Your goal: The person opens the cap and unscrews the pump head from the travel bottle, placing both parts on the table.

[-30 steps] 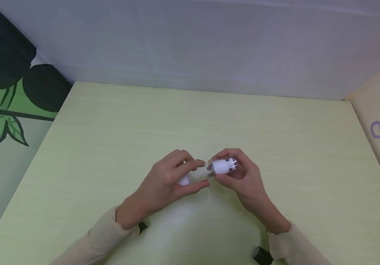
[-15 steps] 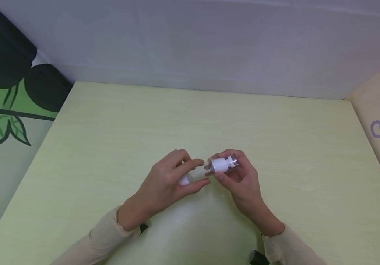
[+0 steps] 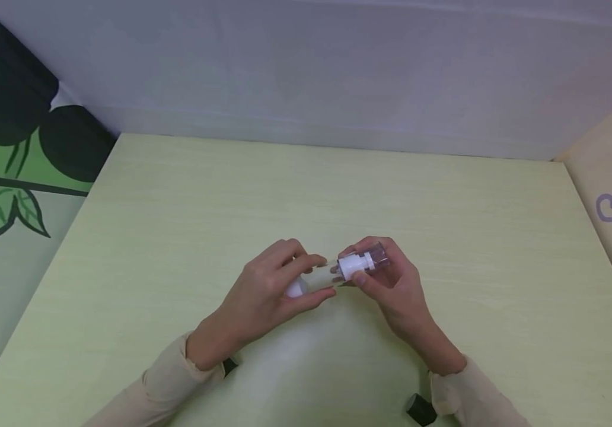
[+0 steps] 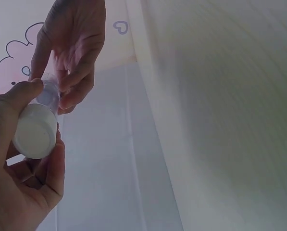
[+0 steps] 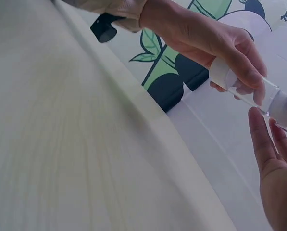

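A clear cylindrical pump bottle [image 3: 319,279] with a white base [image 4: 33,132] lies between both hands, held above the table and tilted up to the right in the head view. My left hand [image 3: 263,296] grips its body near the base, thumb on the near side and fingers on the far side. At the other end, my right hand [image 3: 394,284] pinches around the white pump collar [image 3: 353,265] and the see-through cap [image 3: 378,256] over it. In the right wrist view the bottle's clear wall [image 5: 256,94] shows between the two hands.
Pale wooden table [image 3: 306,190] spreads beneath the hands. Dark bands sit at both cuffs, including a black block [image 3: 421,409] by the right sleeve. A grey-white curtain [image 3: 306,71] stands behind, with a beige panel [image 3: 610,249] at right.
The right fingers shift slightly around the collar, and the thumb now lies further over it. The clear cap end tilts a little upward. The left hand stays nearly still.
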The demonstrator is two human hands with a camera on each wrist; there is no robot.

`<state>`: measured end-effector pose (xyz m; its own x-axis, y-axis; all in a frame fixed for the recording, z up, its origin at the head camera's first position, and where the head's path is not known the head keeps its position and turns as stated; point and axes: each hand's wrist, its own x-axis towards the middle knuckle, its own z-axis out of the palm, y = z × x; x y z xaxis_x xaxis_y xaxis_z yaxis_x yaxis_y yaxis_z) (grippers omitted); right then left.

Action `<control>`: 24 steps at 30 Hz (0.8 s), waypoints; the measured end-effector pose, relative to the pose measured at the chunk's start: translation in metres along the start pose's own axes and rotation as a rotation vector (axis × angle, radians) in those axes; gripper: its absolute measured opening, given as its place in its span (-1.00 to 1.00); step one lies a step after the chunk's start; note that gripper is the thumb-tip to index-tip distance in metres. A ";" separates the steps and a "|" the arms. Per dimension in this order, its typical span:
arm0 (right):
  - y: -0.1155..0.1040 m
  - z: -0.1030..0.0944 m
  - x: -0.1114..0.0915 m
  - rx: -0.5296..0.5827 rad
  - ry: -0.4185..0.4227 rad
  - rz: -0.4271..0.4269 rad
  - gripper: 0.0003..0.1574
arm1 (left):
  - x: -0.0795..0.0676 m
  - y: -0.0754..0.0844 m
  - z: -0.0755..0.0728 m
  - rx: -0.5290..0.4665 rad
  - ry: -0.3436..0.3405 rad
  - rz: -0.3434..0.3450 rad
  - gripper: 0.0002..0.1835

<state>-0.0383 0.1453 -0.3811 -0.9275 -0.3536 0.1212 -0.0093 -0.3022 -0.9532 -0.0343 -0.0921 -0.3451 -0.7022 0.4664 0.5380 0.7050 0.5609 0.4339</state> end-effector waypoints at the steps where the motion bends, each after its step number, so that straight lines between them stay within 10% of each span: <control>1: -0.001 -0.001 0.001 -0.007 -0.001 -0.007 -0.56 | 0.000 0.000 0.000 0.005 -0.007 -0.005 -0.60; 24: -0.010 -0.042 0.021 -0.418 0.073 -0.129 -0.45 | -0.003 -0.009 0.004 0.066 -0.087 -0.098 -0.60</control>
<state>-0.0737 0.1780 -0.3808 -0.9327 -0.2679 0.2413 -0.2633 0.0491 -0.9635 -0.0388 -0.0957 -0.3534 -0.7756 0.4628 0.4292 0.6263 0.6493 0.4316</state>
